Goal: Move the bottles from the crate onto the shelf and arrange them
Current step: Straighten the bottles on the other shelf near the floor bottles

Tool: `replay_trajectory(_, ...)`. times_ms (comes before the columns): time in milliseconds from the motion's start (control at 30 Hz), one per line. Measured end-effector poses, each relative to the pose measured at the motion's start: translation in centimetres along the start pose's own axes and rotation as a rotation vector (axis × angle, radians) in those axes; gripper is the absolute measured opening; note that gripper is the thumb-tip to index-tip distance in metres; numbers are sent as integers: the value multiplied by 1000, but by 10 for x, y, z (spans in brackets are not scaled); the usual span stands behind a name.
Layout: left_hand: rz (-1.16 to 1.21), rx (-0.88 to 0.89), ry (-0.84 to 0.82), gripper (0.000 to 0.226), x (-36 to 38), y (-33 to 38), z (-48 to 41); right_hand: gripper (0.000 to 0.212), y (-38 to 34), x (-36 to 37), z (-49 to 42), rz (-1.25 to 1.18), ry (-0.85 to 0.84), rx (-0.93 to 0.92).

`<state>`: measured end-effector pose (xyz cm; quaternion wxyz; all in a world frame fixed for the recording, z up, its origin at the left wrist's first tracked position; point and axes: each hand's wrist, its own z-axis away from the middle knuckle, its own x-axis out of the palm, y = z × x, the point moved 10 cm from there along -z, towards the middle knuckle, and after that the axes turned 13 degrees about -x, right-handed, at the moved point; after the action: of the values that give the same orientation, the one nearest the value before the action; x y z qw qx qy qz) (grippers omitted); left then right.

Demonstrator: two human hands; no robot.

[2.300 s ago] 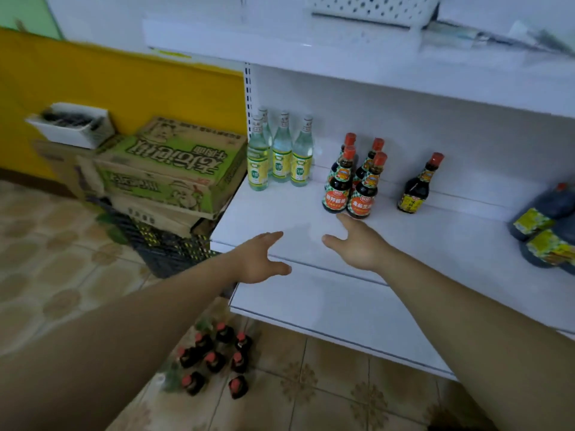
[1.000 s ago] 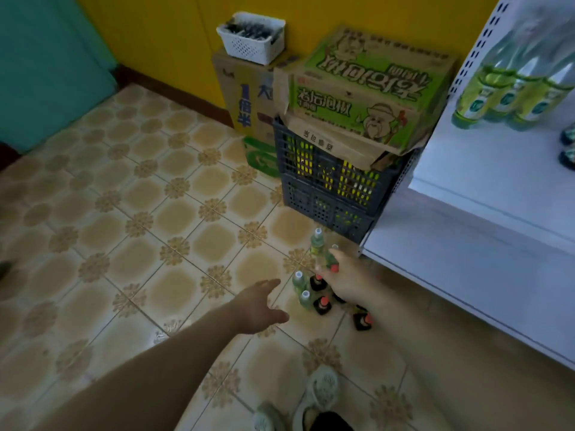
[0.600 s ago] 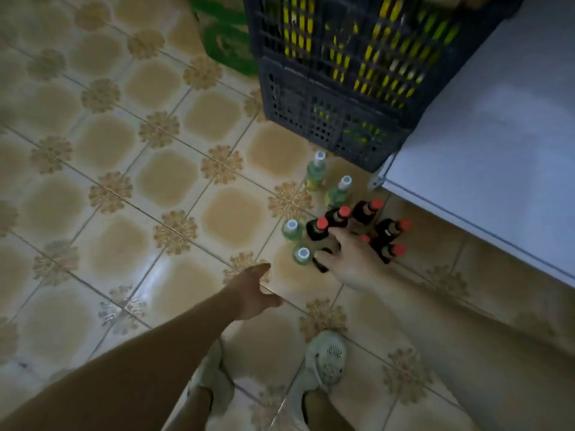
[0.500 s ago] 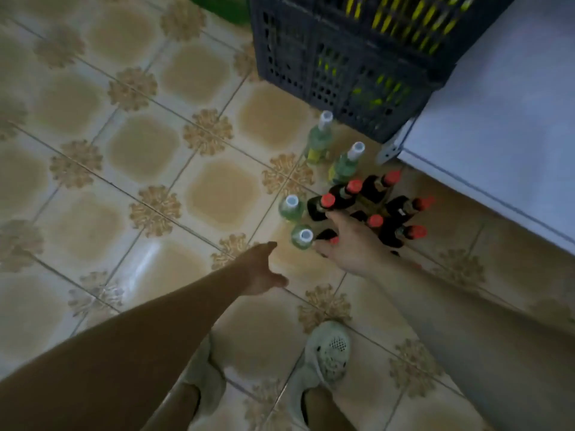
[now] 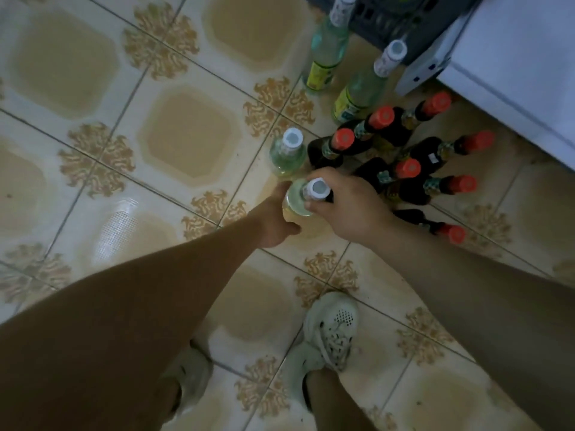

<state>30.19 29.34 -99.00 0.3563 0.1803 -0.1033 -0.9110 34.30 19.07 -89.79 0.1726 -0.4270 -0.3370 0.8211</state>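
Several bottles stand on the tiled floor by the white shelf [image 5: 516, 70]. The pale green bottle with a white cap [image 5: 298, 202] nearest me is held by both hands. My left hand [image 5: 273, 217] wraps its body from the left. My right hand [image 5: 348, 206] curls thumb and fingers round its neck, just under the cap. Another pale green bottle [image 5: 287, 152] stands right behind it, and two more [image 5: 328, 48] [image 5: 364, 88] stand farther back. Several dark bottles with red caps [image 5: 401, 172] crowd together to the right of my hands.
A dark plastic crate [image 5: 382, 17] sits at the top edge, against the shelf's corner bracket [image 5: 420, 73]. My two feet in pale shoes [image 5: 333, 331] stand just below the bottles. Patterned floor tiles [image 5: 186, 135] stretch to the left.
I turned from the shelf down to the floor bottles and leaned in. My left hand closed on the nearest pale green bottle; my right hand moved from the dark bottles onto its neck.
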Motion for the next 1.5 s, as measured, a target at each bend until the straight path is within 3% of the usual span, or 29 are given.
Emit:
replay_trajectory(267, 15, 236, -62, 92, -60, 29, 206, 6, -167, -121, 108, -355, 183, 41)
replay_trajectory(400, 34, 345, -91, 89, -112, 68, 351, 5, -276, -214, 173, -478, 468, 75)
replay_trajectory(500, 89, 476, -122, 85, -153, 109, 457, 16, -364, -287, 221, -466, 772, 33)
replay_trajectory(567, 124, 566, -124, 77, -181, 133, 524, 22, -418, -324, 248, -453, 881, -7)
replay_trajectory(667, 161, 695, -189, 63, -209, 164, 615, 11, -482, -362, 278, -542, 865, -80)
replay_trajectory(733, 191, 774, -237, 61, -217, 180, 668, 26, -516, -380, 300, -592, 805, -94)
replay_trajectory(867, 311, 832, -327, 80, -212, 203, 747, 29, -571, -431, 369, -493, 936, -132)
replay_trajectory(1000, 258, 925, -416, 88, -178, 228, 811, 20, -598, -464, 438, -377, 1033, -173)
replay_trajectory(1100, 218, 955, -472, 80, -143, 246, 843, 23, -596, -479, 491, -360, 1051, -186)
replay_trajectory(1233, 124, 960, -499, 81, -80, 269, 872, 26, -564, -491, 563, -349, 1048, -137)
replay_trajectory(1500, -28, 994, -577, 75, 45, 318, 899, 8, -501, -518, 684, -258, 1207, -91)
